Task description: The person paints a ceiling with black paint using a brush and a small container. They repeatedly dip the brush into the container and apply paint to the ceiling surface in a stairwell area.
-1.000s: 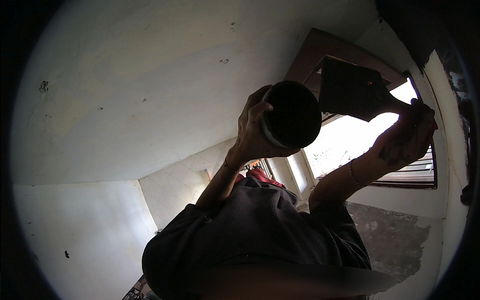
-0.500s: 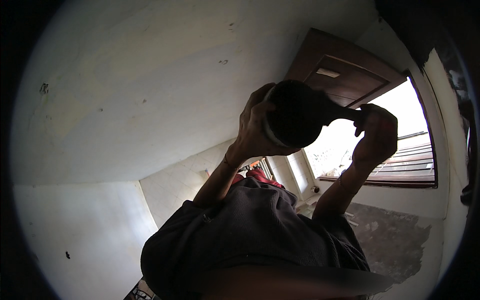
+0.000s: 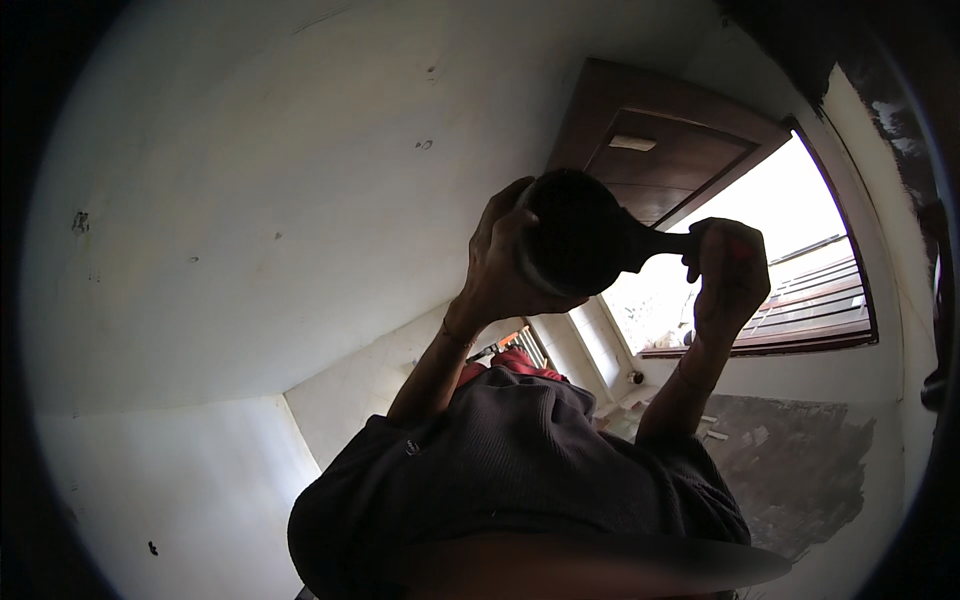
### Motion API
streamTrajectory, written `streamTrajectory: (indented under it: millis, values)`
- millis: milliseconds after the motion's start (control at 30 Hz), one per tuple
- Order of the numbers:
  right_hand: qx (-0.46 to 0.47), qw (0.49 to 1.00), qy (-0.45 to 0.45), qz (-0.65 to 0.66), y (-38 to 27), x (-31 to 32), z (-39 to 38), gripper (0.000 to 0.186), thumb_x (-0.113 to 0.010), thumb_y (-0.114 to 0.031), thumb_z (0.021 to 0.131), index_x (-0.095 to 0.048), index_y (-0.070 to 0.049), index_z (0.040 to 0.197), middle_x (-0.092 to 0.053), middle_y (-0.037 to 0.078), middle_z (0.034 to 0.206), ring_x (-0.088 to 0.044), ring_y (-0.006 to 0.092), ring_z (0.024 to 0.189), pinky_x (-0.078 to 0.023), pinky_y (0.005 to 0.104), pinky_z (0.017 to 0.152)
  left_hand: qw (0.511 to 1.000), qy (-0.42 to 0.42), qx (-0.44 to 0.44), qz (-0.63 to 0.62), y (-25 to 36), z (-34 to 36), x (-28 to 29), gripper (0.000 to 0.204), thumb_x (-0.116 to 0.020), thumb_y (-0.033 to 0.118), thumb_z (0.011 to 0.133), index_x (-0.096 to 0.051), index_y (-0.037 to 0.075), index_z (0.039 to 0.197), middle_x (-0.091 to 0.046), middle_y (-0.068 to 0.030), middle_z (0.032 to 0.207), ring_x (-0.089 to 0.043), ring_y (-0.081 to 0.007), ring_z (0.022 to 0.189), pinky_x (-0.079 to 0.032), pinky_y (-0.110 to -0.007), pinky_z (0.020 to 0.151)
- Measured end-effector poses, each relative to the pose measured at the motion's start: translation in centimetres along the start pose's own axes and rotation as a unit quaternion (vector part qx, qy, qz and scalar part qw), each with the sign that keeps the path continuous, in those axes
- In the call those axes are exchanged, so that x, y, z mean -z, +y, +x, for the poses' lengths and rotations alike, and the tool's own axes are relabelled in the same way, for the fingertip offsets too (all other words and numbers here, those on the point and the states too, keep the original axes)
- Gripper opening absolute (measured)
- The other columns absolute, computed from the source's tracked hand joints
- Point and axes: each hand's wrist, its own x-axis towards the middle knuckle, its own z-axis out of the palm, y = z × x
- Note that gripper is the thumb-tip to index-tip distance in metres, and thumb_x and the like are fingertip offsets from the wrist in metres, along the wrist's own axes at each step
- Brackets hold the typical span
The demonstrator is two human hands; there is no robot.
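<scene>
Raised left hand cups container; raised right hand grips handle.

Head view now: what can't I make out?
Head view:
Round container: contents lost in dark shadow.
Wide tool: far end merges with the container's darkness.
Left hand: some fingers hidden by the container.
Bright opening: scene outside partly washed out by glare.

A brown panelled door stands beside a bright opening.
</scene>
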Motion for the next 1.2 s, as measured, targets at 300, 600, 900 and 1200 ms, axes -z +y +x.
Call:
streamTrajectory:
  millis: [300, 600, 900, 1200]
  values:
    - [-0.024, 0.998, -0.03, -0.058, -1.6, 2.8, 0.3, 0.009, -0.065, -0.001, 0.095, -0.063, -0.001, 0.103, -0.071, 0.007, 0.083, -0.058, 0.0074, 0.057, -0.043, 0.0212, 0.049, 0.998, -0.059, -0.005, -0.001, 0.3, -0.1, -1.7, 0.104, -0.1, 0.04, 0.05, -0.037, 0.022, 0.131, -0.049, -0.0259, 0.138, -0.056, -0.0453, 0.124, -0.054, -0.053, 0.097]
    - [0.024, 0.994, 0.072, -0.078, -1.9, 3.1, 0.7, 0.01, -0.062, -0.01, 0.099, -0.061, -0.001, 0.103, -0.07, 0.011, 0.087, -0.053, 0.0081, 0.056, -0.038, 0.0213, 0.048, 0.998, -0.066, -0.008, -0.013, 0.0, -0.3, -2.1, 0.103, -0.1, 0.04, 0.052, -0.037, 0.021, 0.132, -0.049, -0.026, 0.137, -0.057, -0.0438, 0.123, -0.054, -0.052, 0.097]
    - [-0.075, 0.994, 0.001, -0.08, 0.4, 3.2, -1.4, 0.017, -0.073, -0.003, 0.091, -0.065, -0.002, 0.106, -0.07, 0.004, 0.078, -0.065, 0.0075, 0.062, -0.05, 0.0217, 0.054, 0.998, -0.061, -0.009, 0.009, -0.8, -1.1, -3.1, 0.109, -0.1, 0.035, 0.051, -0.035, 0.022, 0.137, -0.05, -0.023, 0.139, -0.054, -0.0426, 0.125, -0.05, -0.053, 0.101]
    - [-0.115, 0.932, -0.153, -0.307, -3.0, 9.1, -2.5, 0.033, -0.073, -0.019, 0.091, -0.068, -0.003, 0.119, -0.074, 0.013, 0.086, -0.073, 0.0238, 0.076, -0.056, 0.0335, 0.068, 0.992, -0.118, -0.029, -0.034, -0.3, -0.2, -5.6, 0.11, -0.098, 0.036, 0.054, -0.032, 0.023, 0.141, -0.047, -0.0238, 0.143, -0.052, -0.0443, 0.128, -0.051, -0.055, 0.101]
